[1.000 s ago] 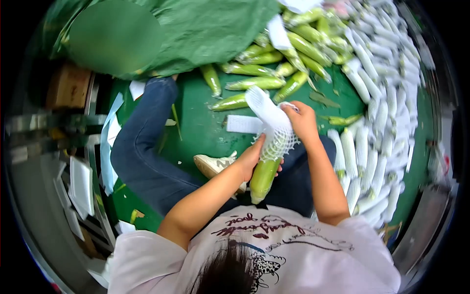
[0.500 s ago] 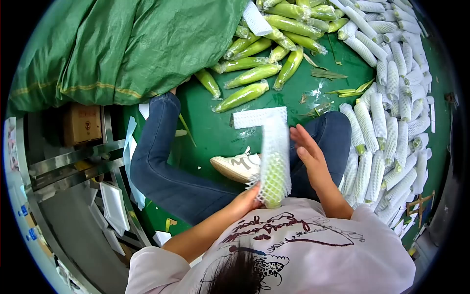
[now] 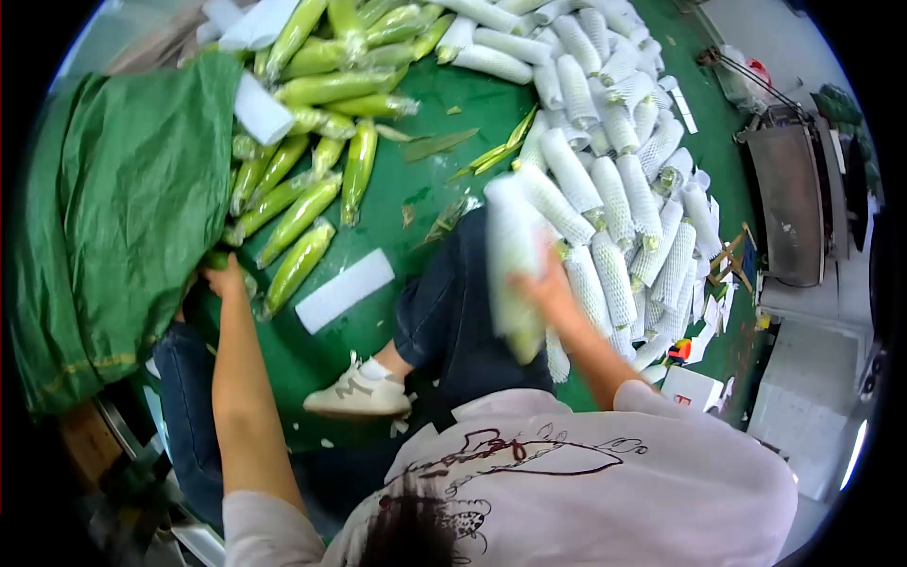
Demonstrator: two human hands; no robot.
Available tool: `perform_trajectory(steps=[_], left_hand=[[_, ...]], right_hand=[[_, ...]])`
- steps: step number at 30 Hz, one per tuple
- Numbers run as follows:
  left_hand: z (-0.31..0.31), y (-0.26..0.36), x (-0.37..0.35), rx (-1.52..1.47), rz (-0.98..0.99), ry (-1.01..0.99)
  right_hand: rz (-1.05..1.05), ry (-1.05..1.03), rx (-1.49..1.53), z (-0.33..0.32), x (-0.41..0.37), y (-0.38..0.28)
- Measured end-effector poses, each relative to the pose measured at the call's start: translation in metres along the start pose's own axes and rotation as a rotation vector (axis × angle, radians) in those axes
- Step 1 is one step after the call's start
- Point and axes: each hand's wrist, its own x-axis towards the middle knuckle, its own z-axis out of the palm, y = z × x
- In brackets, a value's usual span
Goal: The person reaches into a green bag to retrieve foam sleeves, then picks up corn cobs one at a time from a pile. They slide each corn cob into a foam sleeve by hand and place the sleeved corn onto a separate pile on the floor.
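Note:
My right hand (image 3: 543,286) is closed round an ear of corn in a white foam net sleeve (image 3: 511,241), blurred by motion, held above my bent knee. Its green end points down towards me. On the left, my left hand (image 3: 225,277) grips a plastic-wrapped ear of corn (image 3: 249,283) by the edge of the green sack (image 3: 132,217); the fingertips are partly hidden. Close to that hand, another wrapped ear of corn (image 3: 299,267) lies on the green floor. A flat, unfilled foam net sleeve (image 3: 345,291) rests just right of it.
A heap of plastic-wrapped corn (image 3: 331,87) spreads beyond the sack. Sleeved corn ears (image 3: 619,203) are piled in rows on the right. Loose husk leaves (image 3: 496,146) lie between them. My shoe (image 3: 359,389) is in the middle, and a metal cart (image 3: 784,203) stands far right.
My view has turned to the right. My left hand has let go of the sleeved corn and reached out to the wrapped ears. The sleeved corn is now in my right hand, towards the pile.

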Motion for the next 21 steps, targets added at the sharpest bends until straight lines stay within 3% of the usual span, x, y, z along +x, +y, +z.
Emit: perform_trajectory(steps=[1, 2, 3, 4, 5, 7, 8, 10, 11, 12, 13, 14, 16, 18, 20, 21], left_hand=[[-0.007, 0.009, -0.008, 0.061, -0.109, -0.034], [-0.009, 0.012, -0.01, 0.164, -0.038, -0.111], [-0.014, 0.029, -0.031, 0.254, 0.02, -0.042], [-0.019, 0.032, -0.045, 0.218, 0.024, -0.027], [-0.032, 0.047, -0.075, 0.149, 0.002, -0.042], [-0.042, 0.046, -0.127, 0.107, 0.11, -0.073], [-0.041, 0.041, -0.155, 0.078, 0.159, -0.083], [-0.04, 0.04, -0.207, -0.002, 0.177, -0.102], [-0.034, 0.037, -0.225, -0.012, 0.192, -0.051], [-0.026, 0.036, -0.236, -0.049, 0.195, -0.014], [-0.024, 0.038, -0.243, -0.069, 0.195, -0.049], [-0.024, 0.042, -0.248, -0.093, 0.195, -0.081], [-0.03, 0.044, -0.255, -0.11, 0.227, -0.233], [-0.038, 0.045, -0.261, -0.22, 0.152, -0.483], [-0.025, 0.027, -0.264, -0.056, 0.305, -0.46], [-0.036, 0.034, -0.265, 0.089, 0.285, -0.449]], right_hand=[[-0.023, 0.186, -0.133, -0.032, 0.017, 0.01], [-0.021, 0.375, -0.266, -0.064, 0.033, 0.02], [-0.037, 0.504, -0.434, -0.09, 0.045, 0.024], [-0.244, 0.618, -0.585, -0.113, 0.06, 0.055], [-0.109, 0.558, -0.776, -0.134, 0.071, 0.081], [0.359, 0.494, -1.042, -0.135, 0.085, 0.099], [0.143, 0.799, -1.212, -0.122, 0.099, 0.119], [-0.267, 0.753, -1.063, -0.084, 0.123, 0.086], [-0.399, 0.557, -0.792, -0.042, 0.123, 0.05], [-0.35, 0.409, -0.465, 0.018, 0.115, 0.003], [-0.085, 0.005, -0.486, 0.066, 0.12, -0.032], [-0.009, -0.195, -0.58, 0.106, 0.114, -0.063], [-0.047, -0.252, -0.592, 0.199, 0.137, -0.016], [-0.034, -0.279, -0.643, 0.218, 0.116, -0.021], [-0.167, -0.177, -0.439, 0.225, 0.122, -0.004], [-0.203, -0.192, -0.233, 0.217, 0.124, -0.002]])
